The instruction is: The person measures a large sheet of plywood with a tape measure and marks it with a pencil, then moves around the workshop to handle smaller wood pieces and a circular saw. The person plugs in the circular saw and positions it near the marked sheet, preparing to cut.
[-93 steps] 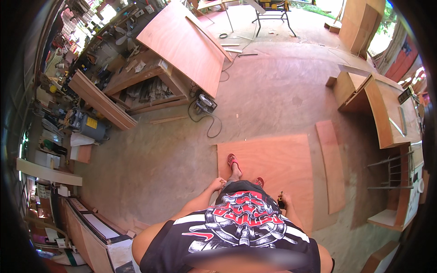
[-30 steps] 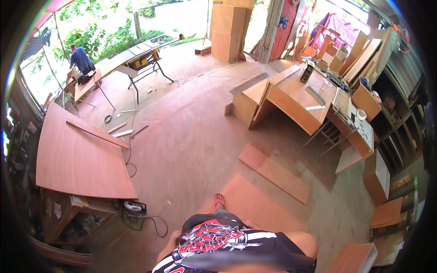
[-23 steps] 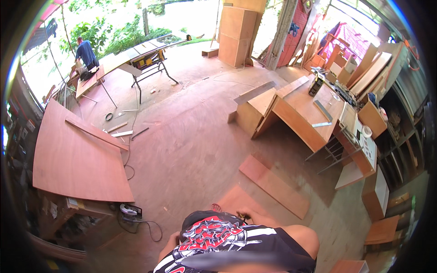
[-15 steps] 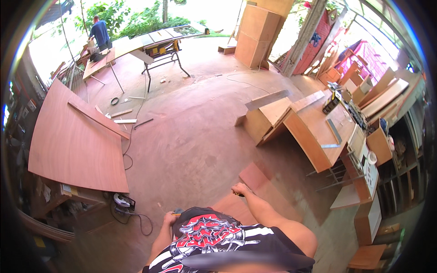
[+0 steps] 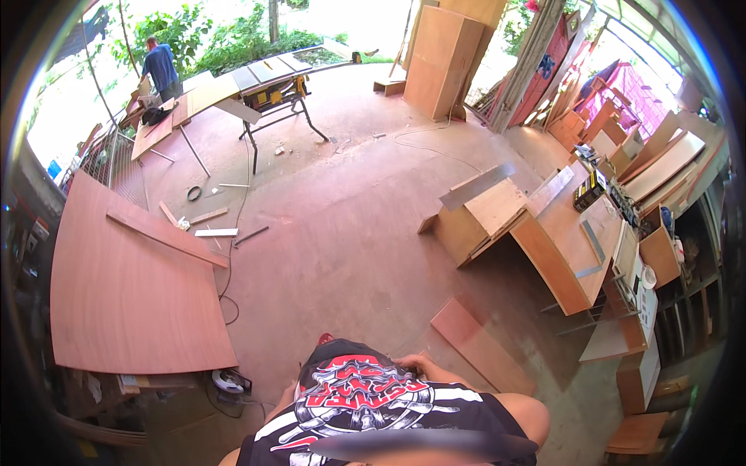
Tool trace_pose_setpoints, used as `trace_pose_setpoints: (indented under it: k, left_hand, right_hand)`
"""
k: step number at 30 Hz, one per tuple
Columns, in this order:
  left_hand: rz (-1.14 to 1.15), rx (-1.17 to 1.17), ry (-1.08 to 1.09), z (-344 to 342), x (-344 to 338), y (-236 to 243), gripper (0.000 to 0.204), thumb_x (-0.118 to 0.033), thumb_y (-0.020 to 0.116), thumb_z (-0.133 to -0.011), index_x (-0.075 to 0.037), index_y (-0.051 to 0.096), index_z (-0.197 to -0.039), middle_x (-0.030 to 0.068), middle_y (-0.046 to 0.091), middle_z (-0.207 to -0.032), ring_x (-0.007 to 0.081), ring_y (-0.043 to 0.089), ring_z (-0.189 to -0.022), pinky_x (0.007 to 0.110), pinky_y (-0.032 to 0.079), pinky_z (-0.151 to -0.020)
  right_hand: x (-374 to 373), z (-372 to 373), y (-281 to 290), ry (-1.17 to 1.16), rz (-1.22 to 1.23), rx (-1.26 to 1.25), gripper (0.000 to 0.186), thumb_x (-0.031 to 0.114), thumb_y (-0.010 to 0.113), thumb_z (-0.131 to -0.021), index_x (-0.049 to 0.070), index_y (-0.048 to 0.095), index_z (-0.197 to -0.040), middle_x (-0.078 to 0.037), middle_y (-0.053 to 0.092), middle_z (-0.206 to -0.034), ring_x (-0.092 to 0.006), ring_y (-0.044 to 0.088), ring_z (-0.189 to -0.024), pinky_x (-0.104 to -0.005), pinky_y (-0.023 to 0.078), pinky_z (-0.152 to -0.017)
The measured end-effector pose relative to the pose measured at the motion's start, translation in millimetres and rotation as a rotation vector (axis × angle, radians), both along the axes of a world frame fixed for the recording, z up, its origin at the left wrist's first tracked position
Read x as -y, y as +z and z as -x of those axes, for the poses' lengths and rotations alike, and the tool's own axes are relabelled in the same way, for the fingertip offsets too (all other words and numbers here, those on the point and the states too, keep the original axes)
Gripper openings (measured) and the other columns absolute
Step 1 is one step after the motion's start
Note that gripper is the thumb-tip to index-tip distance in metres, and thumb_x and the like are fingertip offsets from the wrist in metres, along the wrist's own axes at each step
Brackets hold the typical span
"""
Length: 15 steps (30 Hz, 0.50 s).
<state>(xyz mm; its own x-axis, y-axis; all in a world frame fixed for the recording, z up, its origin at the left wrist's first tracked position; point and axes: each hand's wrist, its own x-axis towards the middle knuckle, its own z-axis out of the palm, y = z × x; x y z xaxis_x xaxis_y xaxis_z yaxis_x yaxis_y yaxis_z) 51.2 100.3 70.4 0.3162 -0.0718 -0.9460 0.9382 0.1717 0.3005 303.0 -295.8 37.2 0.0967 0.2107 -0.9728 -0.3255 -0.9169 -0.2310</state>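
One broad concrete floor [image 5: 326,233] spreads around the wooden desk [image 5: 571,256], whose top carries boards and tools. Well left of the desk, a large plywood sheet [image 5: 140,303] lies with a narrow wood strip [image 5: 163,237] slanting across it. Right of the desk, a dark shelf unit [image 5: 684,311] has slim upright pieces in its bays, too dim to name. Beyond the desk stands a tall wooden cabinet [image 5: 441,66], its inside hidden. Farther left of the desk, a table saw [image 5: 272,92] stands on metal legs, with a person in a blue top [image 5: 161,68] past it.

On the near left side of the desk, the reddish-brown board [image 5: 474,338] lies flat on the floor. Its long axis slants, the far end pointing ahead and left, the near end back and right. A box-shaped carcass [image 5: 639,378], brown and white, stands nearer than the desk. Far left of the desk and nearer, a circular saw [image 5: 229,380] rests by the plywood sheet. On the desk sits a black-and-yellow box [image 5: 589,190], contents hidden.

Both hands are left of the desk, low at the wearer's waist. The right hand [image 5: 416,363] is bent against the dark clothing; the left hand [image 5: 292,390] is mostly covered. I cannot tell whether either is spread, closed or pinching something.
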Motion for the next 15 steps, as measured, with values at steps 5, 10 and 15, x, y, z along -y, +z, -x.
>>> trace_pose_setpoints:
  k: [5,10,15]
  left_hand:
    - [0.325,0.031,0.236,-117,-91,-1,0.037,-0.035,0.064,-0.091,-0.003,0.062,-0.111,0.0125,0.070,-0.098,0.0189,0.065,-0.077,0.039,0.055,-0.070]
    - [-0.208,0.453,0.562,-251,-140,86,0.037,-0.043,0.055,-0.097,-0.006,0.055,-0.096,0.0168,0.069,-0.082,0.0126,0.054,-0.050,0.027,0.050,-0.051]
    - [-0.266,0.736,0.229,-348,-124,156,0.026,-0.032,0.056,-0.099,-0.007,0.062,-0.104,0.0094,0.070,-0.088,0.0131,0.062,-0.066,0.027,0.051,-0.061]
  right_hand:
    - [-75,-93,59,0.092,-0.144,0.398,0.056,0.058,0.065,-0.084,0.004,0.072,-0.095,-0.013,0.070,-0.099,-0.0217,0.065,-0.085,-0.0433,0.052,-0.070]
    - [-181,-169,129,-0.470,-0.452,0.412,0.058,0.060,0.057,-0.090,0.004,0.072,-0.093,-0.008,0.071,-0.085,-0.0175,0.066,-0.077,-0.0356,0.052,-0.068]
    - [-298,-228,160,-0.347,-0.532,0.415,0.059,0.060,0.054,-0.092,0.003,0.070,-0.098,-0.005,0.068,-0.086,-0.0136,0.062,-0.073,-0.0310,0.050,-0.066]
